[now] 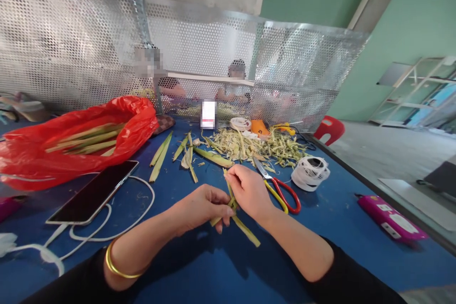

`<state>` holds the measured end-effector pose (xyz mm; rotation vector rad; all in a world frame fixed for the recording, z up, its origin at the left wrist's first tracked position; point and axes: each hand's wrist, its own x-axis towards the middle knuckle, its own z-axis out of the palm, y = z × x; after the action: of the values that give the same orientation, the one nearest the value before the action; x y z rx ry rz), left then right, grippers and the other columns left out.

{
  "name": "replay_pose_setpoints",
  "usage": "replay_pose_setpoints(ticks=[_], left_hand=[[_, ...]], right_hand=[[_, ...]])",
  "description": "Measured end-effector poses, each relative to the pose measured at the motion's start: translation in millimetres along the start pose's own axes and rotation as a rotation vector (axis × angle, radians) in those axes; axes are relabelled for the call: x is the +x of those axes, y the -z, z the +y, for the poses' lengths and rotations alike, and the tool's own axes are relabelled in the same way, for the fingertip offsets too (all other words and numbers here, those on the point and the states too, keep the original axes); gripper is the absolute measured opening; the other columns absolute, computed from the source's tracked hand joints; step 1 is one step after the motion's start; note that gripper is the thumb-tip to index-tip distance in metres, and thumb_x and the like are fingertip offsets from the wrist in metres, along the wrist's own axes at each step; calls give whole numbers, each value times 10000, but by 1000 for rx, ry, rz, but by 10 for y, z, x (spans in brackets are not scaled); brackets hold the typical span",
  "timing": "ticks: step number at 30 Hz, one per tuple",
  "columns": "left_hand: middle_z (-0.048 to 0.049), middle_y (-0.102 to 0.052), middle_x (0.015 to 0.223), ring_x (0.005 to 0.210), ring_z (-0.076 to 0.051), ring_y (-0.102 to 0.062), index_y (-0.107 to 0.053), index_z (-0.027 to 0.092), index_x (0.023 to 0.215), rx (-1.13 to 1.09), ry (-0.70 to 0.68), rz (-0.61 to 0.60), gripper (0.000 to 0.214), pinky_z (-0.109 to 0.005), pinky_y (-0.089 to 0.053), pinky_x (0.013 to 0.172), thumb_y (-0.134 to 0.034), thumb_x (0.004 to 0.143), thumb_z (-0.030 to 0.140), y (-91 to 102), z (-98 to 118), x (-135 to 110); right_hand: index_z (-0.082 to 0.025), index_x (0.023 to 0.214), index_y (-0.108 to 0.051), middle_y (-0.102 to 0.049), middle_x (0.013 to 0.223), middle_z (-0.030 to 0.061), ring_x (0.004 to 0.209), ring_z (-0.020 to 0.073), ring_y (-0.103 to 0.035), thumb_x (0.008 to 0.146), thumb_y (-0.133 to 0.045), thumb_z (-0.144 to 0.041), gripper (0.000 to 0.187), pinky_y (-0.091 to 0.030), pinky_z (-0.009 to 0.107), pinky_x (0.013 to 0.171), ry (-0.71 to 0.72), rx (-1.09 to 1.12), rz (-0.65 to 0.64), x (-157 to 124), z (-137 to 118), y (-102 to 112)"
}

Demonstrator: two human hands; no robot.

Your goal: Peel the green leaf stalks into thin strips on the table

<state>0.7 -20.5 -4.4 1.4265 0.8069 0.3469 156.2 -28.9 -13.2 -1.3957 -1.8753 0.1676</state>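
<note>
Both of my hands meet over the blue table (199, 266) and hold the same thin green-yellow leaf strips (245, 231). My left hand (201, 206) pinches the strips from the left, fingers closed, with a gold bangle (117, 266) on that wrist. My right hand (251, 190) is closed around the strips' upper part; their ends stick out above and below the fingers. Red-handled scissors (281, 190) lie just right of my right hand.
A red plastic bag (131, 123) with long leaf stalks lies at the left. A phone (94, 192) on a white cable is in front of it. Leaf scraps (256, 145), a white twine roll (309, 173), a pink case (390, 218) and a perforated metal screen (89, 47), with people behind it, are also here.
</note>
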Motion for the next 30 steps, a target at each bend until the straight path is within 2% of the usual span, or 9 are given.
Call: replay_pose_setpoints(ticks=[6, 9, 12, 16, 18, 21, 24, 27, 30], left_hand=[[13, -601, 545, 435, -90, -510, -593, 147, 654, -135, 28, 63, 316, -224, -400, 495, -657, 698, 453, -97, -32, 9], [1, -611, 555, 436, -84, -511, -617, 133, 664, -157, 57, 51, 319, -210, -372, 473, -688, 673, 444, -109, -25, 2], [3, -606, 541, 432, -77, -507, -642, 126, 669, -181, 63, 49, 290, -207, -379, 481, -712, 652, 407, -116, -23, -1], [9, -578, 484, 409, -77, -488, -635, 126, 585, -116, 62, 93, 274, -215, -390, 476, -734, 612, 380, -139, -68, 14], [8, -573, 470, 407, -80, -488, -633, 126, 563, -79, 51, 106, 261, -216, -390, 473, -736, 604, 362, -153, -101, 26], [0, -592, 484, 418, -88, -513, -632, 127, 573, -108, 53, 139, 260, -214, -393, 473, -728, 608, 366, -159, -120, 33], [-6, -614, 510, 441, -100, -549, -616, 131, 578, -203, 68, 217, 260, -219, -418, 492, -724, 607, 366, -119, -93, 34], [-8, -631, 539, 463, -104, -575, -627, 130, 618, -265, 21, 305, 242, -215, -426, 503, -715, 621, 355, -39, -59, 42], [-27, -646, 548, 455, -114, -581, -631, 124, 618, -289, -9, 349, 242, -215, -410, 472, -717, 624, 350, 19, -42, 52]], right_hand=[[-205, 724, -488, -532, 621, -25, 555, 113, -468, 887, -442, -249, 175, -334, 211, 553, 16, 70, -17, -9, -24, 14], [-200, 712, -487, -507, 607, -33, 557, 105, -454, 874, -451, -243, 172, -341, 206, 556, 29, 147, -22, -10, -63, 33], [-196, 686, -484, -454, 570, -47, 525, 95, -411, 870, -453, -262, 198, -339, 200, 528, -47, 262, -21, -6, -89, 47], [-191, 661, -508, -435, 514, -54, 473, 92, -387, 848, -489, -298, 216, -314, 201, 462, -169, 396, -136, -10, -73, -8], [-190, 641, -511, -440, 508, -53, 475, 93, -394, 839, -500, -291, 222, -318, 204, 468, -183, 383, -126, -17, -57, -53], [-188, 645, -528, -463, 550, -45, 527, 100, -421, 844, -502, -278, 220, -342, 208, 526, -125, 281, -55, -9, -29, -64], [-191, 712, -586, -548, 634, -27, 611, 115, -493, 874, -475, -300, 225, -372, 217, 604, -45, 227, -139, 36, 24, 25], [-198, 758, -623, -622, 746, -3, 703, 140, -553, 871, -497, -347, 226, -397, 233, 654, -9, 193, -244, 99, 102, 130], [-195, 727, -618, -628, 730, 4, 705, 152, -571, 854, -523, -313, 198, -415, 246, 663, 6, 153, -246, 152, 173, 171]])
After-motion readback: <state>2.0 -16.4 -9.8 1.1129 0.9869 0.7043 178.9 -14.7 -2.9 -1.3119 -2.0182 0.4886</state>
